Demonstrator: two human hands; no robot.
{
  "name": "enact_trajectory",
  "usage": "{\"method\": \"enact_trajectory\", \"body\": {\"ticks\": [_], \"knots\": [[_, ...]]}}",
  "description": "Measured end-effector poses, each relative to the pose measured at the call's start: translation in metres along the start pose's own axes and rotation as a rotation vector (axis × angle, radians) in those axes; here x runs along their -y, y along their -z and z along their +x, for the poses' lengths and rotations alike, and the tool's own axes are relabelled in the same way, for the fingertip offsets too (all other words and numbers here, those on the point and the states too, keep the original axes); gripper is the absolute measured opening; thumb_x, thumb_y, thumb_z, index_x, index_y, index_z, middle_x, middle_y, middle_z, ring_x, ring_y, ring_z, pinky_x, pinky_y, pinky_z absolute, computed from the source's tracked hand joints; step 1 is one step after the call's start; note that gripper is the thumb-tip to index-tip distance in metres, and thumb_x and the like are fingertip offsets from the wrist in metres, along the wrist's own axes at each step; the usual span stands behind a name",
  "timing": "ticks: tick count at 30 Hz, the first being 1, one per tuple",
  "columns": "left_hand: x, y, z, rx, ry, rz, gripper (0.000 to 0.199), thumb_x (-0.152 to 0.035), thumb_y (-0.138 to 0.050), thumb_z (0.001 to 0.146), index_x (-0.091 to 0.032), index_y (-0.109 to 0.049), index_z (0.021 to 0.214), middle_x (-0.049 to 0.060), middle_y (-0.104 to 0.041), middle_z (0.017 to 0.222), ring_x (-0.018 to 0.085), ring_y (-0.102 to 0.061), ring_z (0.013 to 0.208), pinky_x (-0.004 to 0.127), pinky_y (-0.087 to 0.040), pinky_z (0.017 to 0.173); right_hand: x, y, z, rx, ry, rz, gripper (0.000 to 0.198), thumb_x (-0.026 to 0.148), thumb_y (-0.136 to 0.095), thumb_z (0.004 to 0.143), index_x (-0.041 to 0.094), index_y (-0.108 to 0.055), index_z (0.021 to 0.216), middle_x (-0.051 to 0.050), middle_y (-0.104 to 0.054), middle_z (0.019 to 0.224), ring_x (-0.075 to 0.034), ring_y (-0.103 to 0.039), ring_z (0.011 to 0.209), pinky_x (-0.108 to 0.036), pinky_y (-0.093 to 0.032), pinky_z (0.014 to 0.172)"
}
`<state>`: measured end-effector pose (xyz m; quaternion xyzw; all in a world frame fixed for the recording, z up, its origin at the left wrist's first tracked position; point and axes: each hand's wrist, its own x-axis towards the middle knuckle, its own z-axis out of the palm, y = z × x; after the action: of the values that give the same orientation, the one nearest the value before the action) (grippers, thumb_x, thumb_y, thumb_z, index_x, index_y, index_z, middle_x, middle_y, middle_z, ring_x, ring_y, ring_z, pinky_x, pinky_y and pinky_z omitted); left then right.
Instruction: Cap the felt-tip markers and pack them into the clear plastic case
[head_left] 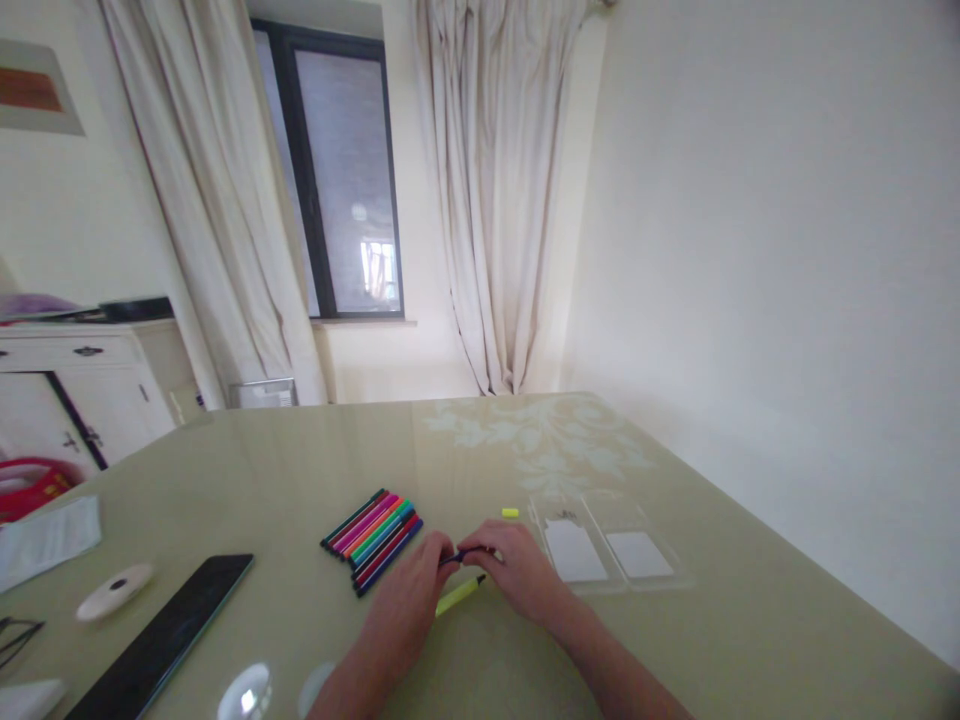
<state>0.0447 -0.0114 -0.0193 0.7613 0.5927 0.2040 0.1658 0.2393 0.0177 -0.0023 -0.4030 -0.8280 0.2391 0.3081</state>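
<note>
My left hand (415,582) and my right hand (517,565) meet over the table, pinching a dark blue or purple felt-tip pen (459,556) between them. Fingers cover much of this pen, so whether its cap is on is hidden. Just below lies a yellow felt-tip pen (459,597), uncapped, its dark tip pointing up and right; my left hand hides its lower end. Its loose yellow cap (510,513) rests beyond my right hand. Left of my hands, several colored felt-tip pens (375,535) lie side by side in a slanted row.
An open clear plastic case (616,545) with white inserts lies right of my hands. At left are a black tablet (169,630), a white oval object (115,592), a pale face mask (49,543) and part of some glasses (19,635). A wall borders the table's right side.
</note>
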Motion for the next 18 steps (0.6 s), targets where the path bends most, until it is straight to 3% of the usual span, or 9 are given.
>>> {"method": "enact_trajectory", "body": {"ticks": [6,10,18], "knots": [[0.019,0.007,0.001,-0.047,0.078,-0.045,0.012,-0.030,-0.038,0.102,-0.025,-0.050,0.102,0.003,-0.069,0.105,0.020,-0.066,0.095,0.029,-0.044,0.082,-0.038,0.047,0.001,-0.340,-0.167,0.012,0.022,0.033,-0.060,0.092,0.024,-0.080,0.095,-0.005,-0.080,0.097,-0.022,-0.072,0.091,-0.032,-0.052,0.086],[0.022,0.004,0.001,-0.081,-0.008,-0.056,0.012,-0.028,-0.043,0.098,-0.024,-0.053,0.094,0.005,-0.067,0.101,0.022,-0.063,0.095,0.032,-0.045,0.084,-0.052,0.045,0.001,-0.239,-0.229,-0.116,0.019,0.028,-0.060,0.092,0.024,-0.078,0.093,-0.004,-0.079,0.094,-0.022,-0.070,0.090,-0.032,-0.050,0.085],[0.006,-0.011,0.003,-0.102,-0.009,-0.143,0.016,-0.032,-0.051,0.096,-0.021,-0.062,0.089,0.005,-0.066,0.098,0.023,-0.062,0.094,0.033,-0.045,0.084,-0.048,0.022,0.003,-0.109,-0.231,-0.410,0.013,0.018,-0.065,0.089,0.024,-0.076,0.089,-0.004,-0.071,0.101,-0.021,-0.062,0.104,-0.030,-0.042,0.092]]}}
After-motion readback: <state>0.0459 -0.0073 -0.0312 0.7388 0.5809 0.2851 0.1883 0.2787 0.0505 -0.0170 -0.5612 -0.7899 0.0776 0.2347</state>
